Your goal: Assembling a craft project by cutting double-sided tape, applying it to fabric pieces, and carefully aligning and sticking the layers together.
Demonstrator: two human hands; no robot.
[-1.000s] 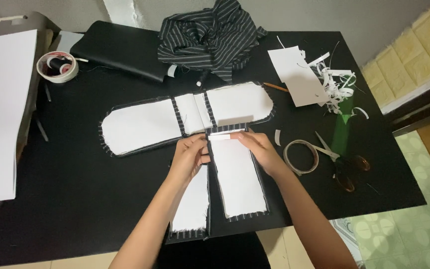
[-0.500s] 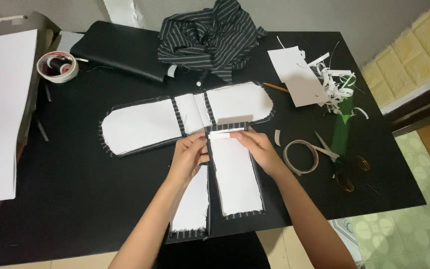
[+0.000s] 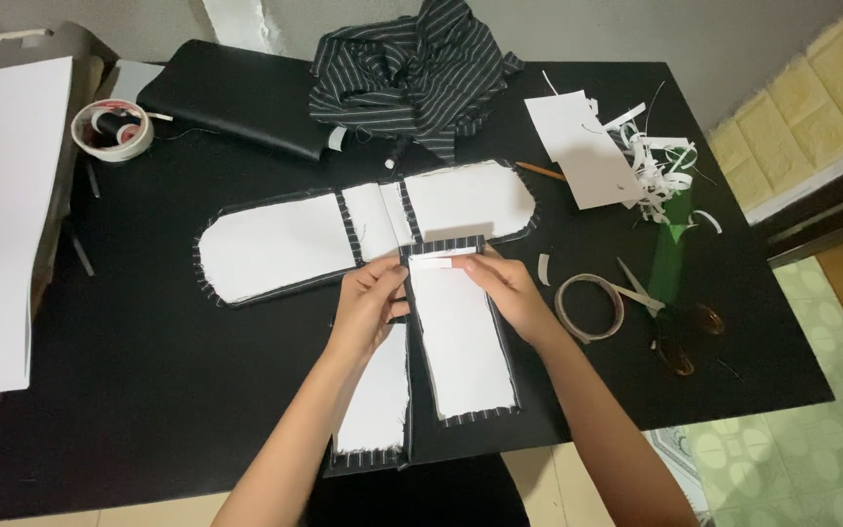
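Left hand: the left hand (image 3: 368, 304) rested on the left edge of the right-hand white card panel (image 3: 461, 337), fingers curled and pinched on the striped fabric border near the top corner.
Right hand: the right hand (image 3: 504, 291) pressed the same panel's upper right corner, fingers closed down on the folded fabric edge.
Panel position: it lay upright on the black table (image 3: 129, 390), just below the long rounded card piece (image 3: 363, 229); a second narrow panel (image 3: 378, 395) lay beside it to the left, partly under the left wrist.
Nearby: tape ring (image 3: 589, 305) and scissors (image 3: 670, 327) to the right, paper scraps (image 3: 661, 171) beyond, striped cloth (image 3: 412, 73) at the far edge, tape roll (image 3: 111, 129) far left.
Risk 1: the folded top hem could spring open if finger pressure eased, judging by how little fabric wraps the edge.
Risk 2: uneven pressure might skew the card inside its border, leaving the corner crooked.
Risk 3: a forearm could drag the loose left panel.
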